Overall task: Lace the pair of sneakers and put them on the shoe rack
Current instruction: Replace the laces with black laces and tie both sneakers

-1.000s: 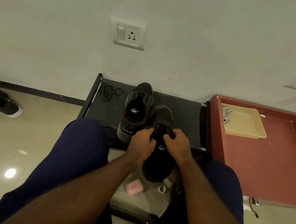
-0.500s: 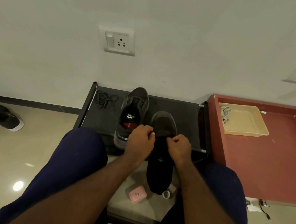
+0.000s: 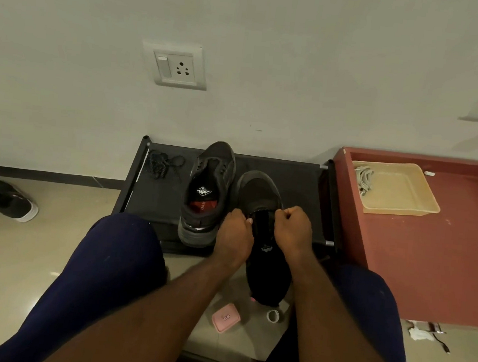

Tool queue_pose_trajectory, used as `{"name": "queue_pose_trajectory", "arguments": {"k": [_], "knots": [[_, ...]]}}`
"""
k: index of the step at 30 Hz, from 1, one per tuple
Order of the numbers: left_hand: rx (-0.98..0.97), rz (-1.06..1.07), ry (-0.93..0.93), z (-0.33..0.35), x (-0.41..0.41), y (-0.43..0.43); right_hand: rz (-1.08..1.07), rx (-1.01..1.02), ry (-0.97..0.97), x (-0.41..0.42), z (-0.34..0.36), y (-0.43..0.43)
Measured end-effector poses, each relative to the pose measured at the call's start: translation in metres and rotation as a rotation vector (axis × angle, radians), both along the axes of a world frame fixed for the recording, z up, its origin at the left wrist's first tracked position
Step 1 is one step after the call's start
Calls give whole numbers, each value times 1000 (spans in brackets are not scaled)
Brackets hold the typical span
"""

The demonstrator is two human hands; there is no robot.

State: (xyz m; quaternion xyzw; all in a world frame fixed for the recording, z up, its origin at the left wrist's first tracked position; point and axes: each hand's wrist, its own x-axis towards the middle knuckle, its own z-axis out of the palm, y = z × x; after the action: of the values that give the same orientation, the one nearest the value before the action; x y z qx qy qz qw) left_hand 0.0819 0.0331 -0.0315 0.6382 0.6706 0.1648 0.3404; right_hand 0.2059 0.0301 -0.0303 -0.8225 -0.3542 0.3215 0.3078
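Head | left hand (image 3: 234, 233), right hand (image 3: 293, 229): fingers curled, pinching sneaker (image 3: 260, 194) over shoe rack (image 3: 165, 203)

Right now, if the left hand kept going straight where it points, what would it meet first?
Probably the nearer sneaker, which it holds at the tongue. The left hand points forward and slightly right, at that shoe's toe. Past it come the rack and wall, though depth is unclear.

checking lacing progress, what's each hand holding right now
Left hand: closed, pinching the dark fabric sneaker beside its tongue.
Right hand: closed, pinching the same sneaker's other side.
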Motion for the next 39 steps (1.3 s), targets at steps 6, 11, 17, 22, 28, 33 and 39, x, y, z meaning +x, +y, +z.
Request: {"name": "queue_pose_trajectory", "arguments": {"k": [6, 11, 17, 22, 28, 33, 39], "knots": [[-122, 116, -179, 11, 3, 32, -74, 62, 77, 6, -5, 11], [-207, 141, -219, 7, 4, 45, 13, 23, 100, 14, -5, 10], [-338, 184, -411, 14, -3, 44, 128, 26, 127, 21, 6, 17], [-310, 202, -329, 19, 3, 47, 73, -19, 225, 20, 4, 15], [-282, 208, -365, 19, 7, 41, 58, 38, 55, 14, 2, 12], [-333, 205, -506, 26, 9, 35, 7, 26, 103, 14, 0, 12], [-356, 269, -518, 21, 11, 34, 36, -8, 99, 12, 2, 11]]}}
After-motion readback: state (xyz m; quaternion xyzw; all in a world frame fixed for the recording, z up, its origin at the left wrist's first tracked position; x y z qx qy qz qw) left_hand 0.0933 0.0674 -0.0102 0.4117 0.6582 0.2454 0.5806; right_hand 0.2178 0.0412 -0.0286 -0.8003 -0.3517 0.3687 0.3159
